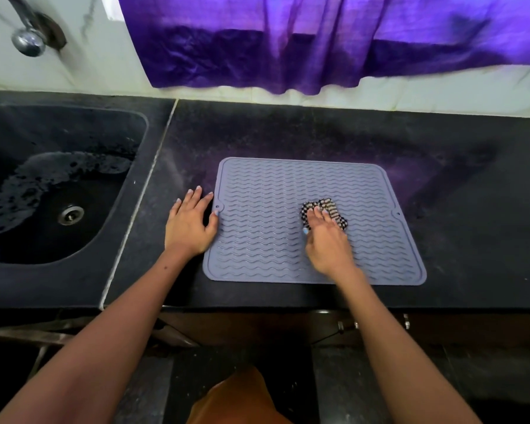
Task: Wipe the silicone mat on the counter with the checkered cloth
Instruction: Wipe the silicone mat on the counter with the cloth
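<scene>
Our right hand (pixel 328 240) lies flat on the checkered cloth (pixel 326 214), fingers straight and close together, pressing the bunched black-and-white fabric onto the silicone mat (pixel 273 191). The cloth sits a little right of the mat's middle, and part of it shows beyond our fingertips and to their right; the rest is hidden under the palm. The hand looks slightly blurred.

Our left hand (pixel 190 223) rests palm down on the counter (pixel 288 133) at the mat's left edge, fingers spread and straight. Its thumb touches the mat's rim just below the small hole tab on that side, while the other fingers lie on the dark stone beside it.

We see the mat lying flat on the black counter, grey-blue with wavy ridges, rounded corners and a raised border, its near edge close to the counter's front.

To the left, past a pale seam in the stone, is a dark sink (pixel 129 191) with a metal drain (pixel 70 214) and wet patches in its basin. A chrome tap (pixel 28 39) hangs above it at the top left. A purple curtain (pixel 318 41) drapes down the white wall behind the counter.
</scene>
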Motion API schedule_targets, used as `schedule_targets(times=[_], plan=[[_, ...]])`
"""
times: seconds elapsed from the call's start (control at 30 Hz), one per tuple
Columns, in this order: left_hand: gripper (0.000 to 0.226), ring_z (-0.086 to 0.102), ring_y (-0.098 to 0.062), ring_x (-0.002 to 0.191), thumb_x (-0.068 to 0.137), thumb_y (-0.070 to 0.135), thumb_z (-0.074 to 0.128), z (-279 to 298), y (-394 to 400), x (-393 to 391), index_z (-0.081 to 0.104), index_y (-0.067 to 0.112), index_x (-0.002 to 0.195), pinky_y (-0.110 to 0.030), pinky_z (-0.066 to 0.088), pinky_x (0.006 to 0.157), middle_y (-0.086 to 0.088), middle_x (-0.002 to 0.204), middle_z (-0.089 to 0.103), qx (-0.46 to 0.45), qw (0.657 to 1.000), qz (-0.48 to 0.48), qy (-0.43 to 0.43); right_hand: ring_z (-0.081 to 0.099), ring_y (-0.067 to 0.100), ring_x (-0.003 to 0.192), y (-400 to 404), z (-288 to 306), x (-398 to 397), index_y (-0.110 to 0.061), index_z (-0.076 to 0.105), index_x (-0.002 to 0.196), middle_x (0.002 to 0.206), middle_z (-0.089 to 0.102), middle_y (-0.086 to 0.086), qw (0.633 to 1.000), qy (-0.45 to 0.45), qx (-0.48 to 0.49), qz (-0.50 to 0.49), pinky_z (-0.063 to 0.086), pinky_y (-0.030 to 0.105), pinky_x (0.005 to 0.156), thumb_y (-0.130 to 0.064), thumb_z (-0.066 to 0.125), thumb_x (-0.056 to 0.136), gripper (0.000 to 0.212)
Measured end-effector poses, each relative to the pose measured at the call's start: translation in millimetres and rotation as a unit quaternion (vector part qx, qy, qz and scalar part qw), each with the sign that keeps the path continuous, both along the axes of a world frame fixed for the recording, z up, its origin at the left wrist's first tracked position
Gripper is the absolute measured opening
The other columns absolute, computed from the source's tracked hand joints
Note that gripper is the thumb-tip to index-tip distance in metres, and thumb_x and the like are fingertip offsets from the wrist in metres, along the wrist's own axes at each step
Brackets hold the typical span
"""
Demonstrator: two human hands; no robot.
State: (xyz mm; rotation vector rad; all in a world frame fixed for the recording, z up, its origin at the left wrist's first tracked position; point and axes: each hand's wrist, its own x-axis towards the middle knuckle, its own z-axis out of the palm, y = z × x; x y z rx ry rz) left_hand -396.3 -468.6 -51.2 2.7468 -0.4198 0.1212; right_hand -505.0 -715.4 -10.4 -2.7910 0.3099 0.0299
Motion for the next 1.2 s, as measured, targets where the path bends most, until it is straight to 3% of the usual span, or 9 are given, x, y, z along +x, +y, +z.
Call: schedule_targets(times=[0.2,0.3,0.37,0.47,0.67,0.77,0.87,1.1,1.2], plan=[[0.063,0.022,-0.022,0.144,0.086,0.045,0.028,2,-1,-1,0.043,0.016,0.140,-0.040,0.013,0.117,-0.008,0.153,0.031,-0.010,1.000,0.001,-0.005,0.054,0.018,0.081,-29,46,31,-0.004,0.062,0.112,0.093,0.060,0.009,0.838,-0.051,0.501,-0.210,0.044,0.024,0.063,-0.013,0.042,0.098,0.026],[0.062,0.022,-0.022,0.144,0.087,0.046,0.028,1,-1,-1,0.043,0.017,0.140,-0.039,0.013,0.117,-0.008,0.153,0.030,-0.011,1.000,0.005,-0.005,0.058,0.012,0.096,9,37,24,-0.012,0.046,0.134,0.113,0.059,0.003,0.920,-0.106,0.334,-0.174,0.047,0.016,0.074,-0.014,0.043,0.097,0.037],[0.062,0.022,-0.021,0.144,0.087,0.046,0.028,0,-1,-2,0.043,0.017,0.140,-0.039,0.013,0.118,-0.008,0.153,0.030,-0.010,1.000,0.006,-0.007,0.034,0.024,0.136,36,11,8,-0.013,0.026,0.146,0.147,0.037,0.004,0.977,-0.078,0.188,-0.063,0.019,0.016,0.108,-0.010,0.041,0.096,0.053],[0.062,0.021,-0.021,0.144,0.087,0.046,0.028,0,-1,-1,0.042,0.017,0.140,-0.039,0.012,0.118,-0.008,0.153,0.030,-0.006,1.000,0.007,-0.008,-0.002,0.022,0.146,50,-24,-5,-0.010,0.007,0.148,0.158,0.005,0.007,0.995,-0.074,-0.038,0.059,-0.008,0.031,0.115,-0.015,0.036,0.096,0.060],[0.062,0.020,-0.021,0.145,0.088,0.045,0.027,0,-3,-2,0.040,0.017,0.141,-0.039,0.011,0.118,-0.007,0.154,0.028,-0.005,1.000,0.011,-0.008,-0.003,0.013,0.145,40,-24,6,-0.016,0.007,0.149,0.157,0.003,-0.001,0.994,-0.057,-0.028,0.087,-0.011,0.028,0.112,-0.017,0.041,0.094,0.064],[0.063,0.019,-0.020,0.145,0.087,0.047,0.026,1,-3,-3,0.040,0.018,0.142,-0.038,0.010,0.119,-0.007,0.154,0.027,-0.009,1.000,0.012,-0.004,0.028,0.003,0.131,27,-4,21,-0.022,0.027,0.145,0.147,0.029,-0.010,0.973,0.010,0.228,0.037,0.021,0.031,0.113,-0.014,0.042,0.096,0.052],[0.064,0.018,-0.020,0.145,0.087,0.047,0.025,4,-3,-4,0.039,0.017,0.142,-0.038,0.010,0.119,-0.007,0.155,0.027,-0.012,1.000,0.010,0.001,0.052,0.016,0.106,9,29,44,-0.013,0.049,0.133,0.133,0.054,0.008,0.826,-0.007,0.546,-0.138,0.040,0.028,0.088,-0.012,0.042,0.098,0.036],[0.058,0.014,-0.020,0.146,0.094,0.044,0.026,1,-2,-4,0.034,0.018,0.145,-0.036,0.005,0.119,-0.006,0.156,0.022,-0.003,1.000,0.006,0.008,0.007,0.012,0.145,86,2,14,-0.019,0.018,0.147,0.155,0.013,-0.007,0.982,-0.088,0.160,0.055,0.000,0.029,0.117,-0.016,0.039,0.097,0.054],[0.053,0.012,-0.019,0.146,0.098,0.040,0.030,-1,-2,-3,0.032,0.018,0.146,-0.036,0.003,0.119,-0.006,0.157,0.020,0.001,1.000,0.004,0.006,-0.002,0.018,0.146,94,-21,3,-0.013,0.010,0.149,0.158,0.007,0.002,0.989,-0.090,-0.034,0.111,-0.007,0.030,0.116,-0.025,0.031,0.098,0.057]])
